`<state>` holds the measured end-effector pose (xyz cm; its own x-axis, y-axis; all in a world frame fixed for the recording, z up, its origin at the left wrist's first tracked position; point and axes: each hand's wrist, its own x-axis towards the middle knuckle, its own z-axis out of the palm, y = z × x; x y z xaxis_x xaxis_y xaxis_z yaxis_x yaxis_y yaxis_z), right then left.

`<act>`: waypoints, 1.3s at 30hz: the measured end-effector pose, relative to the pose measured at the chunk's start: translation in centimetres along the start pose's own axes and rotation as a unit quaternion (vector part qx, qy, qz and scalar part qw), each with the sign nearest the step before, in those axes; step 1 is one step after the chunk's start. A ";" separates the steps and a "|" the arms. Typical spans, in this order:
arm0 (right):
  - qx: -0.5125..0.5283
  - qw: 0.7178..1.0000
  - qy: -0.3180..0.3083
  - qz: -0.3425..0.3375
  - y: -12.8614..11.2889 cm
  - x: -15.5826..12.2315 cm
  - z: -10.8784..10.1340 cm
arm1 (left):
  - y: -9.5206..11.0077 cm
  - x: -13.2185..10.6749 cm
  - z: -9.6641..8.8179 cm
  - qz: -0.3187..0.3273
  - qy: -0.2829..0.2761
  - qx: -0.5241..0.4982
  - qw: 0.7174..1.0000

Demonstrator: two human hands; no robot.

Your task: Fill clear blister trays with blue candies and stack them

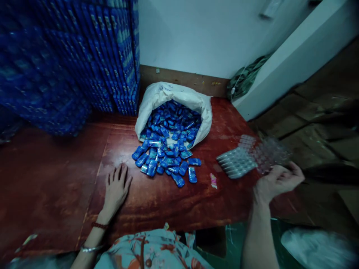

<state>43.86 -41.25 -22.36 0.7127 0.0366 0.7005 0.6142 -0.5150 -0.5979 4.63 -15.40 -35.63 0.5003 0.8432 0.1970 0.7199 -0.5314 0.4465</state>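
Observation:
My left hand lies flat on the red-brown table with its fingers spread, left of a loose heap of small blue packs. Those packs spill from the mouth of a white woven sack, which rests on its side and holds many more. At the right end of the table my right hand has its fingers bent together at the edge of a clear plastic tray. That tray is blurred, and its exact grip is hard to see. Beside it sits a stack of clear moulded trays.
Tall stacks of blue packaged goods stand at the back left. A small pink wrapper lies on the table. Brown cartons are off to the right, with a whitish plastic bag below. Green cloth hangs by the wall.

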 end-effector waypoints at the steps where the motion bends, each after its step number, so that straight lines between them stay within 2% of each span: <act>1: 0.009 1.000 0.010 0.005 -2.2 -1.2 -0.3 | 0.0 0.1 -0.2 -0.008 -0.006 -0.023 1.000; 3: 0.059 0.992 -0.106 -0.020 -6.6 -4.5 -0.5 | -0.1 0.3 -0.7 -0.045 -0.003 -0.101 0.994; 4: 0.099 0.976 -0.182 -0.070 -8.6 -6.5 -0.4 | -0.2 0.4 -1.1 -0.075 0.008 -0.157 0.985; 5: 0.146 0.940 -0.267 -0.153 -10.2 -8.7 -0.2 | -0.3 0.6 -1.6 -0.109 0.025 -0.223 0.968; 7: 0.196 0.815 -0.433 -0.333 -12.6 -13.0 0.3 | -0.7 0.8 -2.7 -0.172 0.066 -0.354 0.917; 9: 0.200 0.735 -0.503 -0.407 -13.5 -16.9 0.6 | -1.2 0.9 -3.9 -0.199 0.094 -0.448 0.867; 10: 0.190 0.704 -0.529 -0.434 -13.6 -18.5 0.7 | -1.3 0.7 -4.4 -0.202 0.098 -0.471 0.853; 11: 0.176 0.676 -0.552 -0.455 -13.5 -19.9 0.7 | -1.5 0.5 -4.9 -0.202 0.091 -0.476 0.851; 12: 0.164 0.648 -0.574 -0.474 -13.2 -20.9 0.7 | -1.5 0.1 -5.3 -0.197 0.074 -0.462 0.861; 13: 0.157 0.623 -0.591 -0.487 -12.8 -21.5 0.8 | -1.5 -0.4 -5.5 -0.186 0.053 -0.433 0.881; 14: 0.160 0.612 -0.597 -0.494 -12.2 -21.7 1.0 | -1.4 -0.9 -5.6 -0.165 0.027 -0.390 0.905; 15: 0.171 0.618 -0.588 -0.493 -11.7 -21.4 1.4 | -1.2 -1.4 -5.6 -0.135 0.002 -0.342 0.930; 16: 0.180 0.641 -0.565 -0.487 -11.0 -20.6 1.9 | -0.9 -1.9 -5.6 -0.098 -0.017 -0.294 0.951; 18: 0.158 0.733 -0.483 -0.453 -9.4 -17.4 3.7 | -0.1 -2.6 -5.3 -0.013 -0.042 -0.217 0.975; 20: 0.028 0.850 -0.380 -0.364 -7.4 -12.8 6.1 | 0.7 -2.7 -4.9 0.065 -0.060 -0.167 0.982; 21: -0.064 0.884 -0.342 -0.312 -6.3 -10.3 7.4 | 1.0 -2.7 -4.7 0.098 -0.066 -0.146 0.982; 22: -0.163 0.898 -0.319 -0.257 -5.2 -7.9 8.7 | 1.2 -2.5 -4.5 0.127 -0.072 -0.122 0.982; 23: -0.249 0.888 -0.320 -0.217 -4.2 -5.7 10.0 | 1.4 -2.4 -4.2 0.150 -0.078 -0.096 0.981; 25: -0.356 0.831 -0.395 -0.164 -2.6 -2.4 12.2 | 1.6 -2.3 -3.4 0.177 -0.090 -0.040 0.979; 27: -0.396 0.789 -0.454 -0.123 -1.7 -0.8 13.9 | 1.5 -2.4 -2.4 0.179 -0.099 0.005 0.979; 28: -0.402 0.781 -0.466 -0.108 -1.6 -0.5 14.6 | 1.4 -2.6 -1.9 0.176 -0.102 0.019 0.979; 31: -0.403 0.787 -0.457 -0.093 -1.8 -0.6 16.1 | 0.8 -3.3 -0.8 0.166 -0.094 0.039 0.981; 34: -0.399 0.800 -0.438 -0.092 -2.4 -0.2 16.5 | -0.2 -4.2 -0.7 0.158 -0.077 0.058 0.983; 37: -0.407 0.817 -0.399 -0.082 -2.9 1.6 15.0 | -1.2 -5.0 -1.5 0.142 -0.061 0.082 0.985; 39: -0.419 0.834 -0.351 -0.071 -2.9 3.0 12.5 | -1.7 -5.5 -1.9 0.125 -0.054 0.097 0.986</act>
<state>48.47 -28.95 -23.41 0.8561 0.4900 0.1643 0.4669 -0.8696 0.1607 -0.23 -18.98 -35.77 0.7143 0.6763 0.1800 0.6412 -0.7355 0.2190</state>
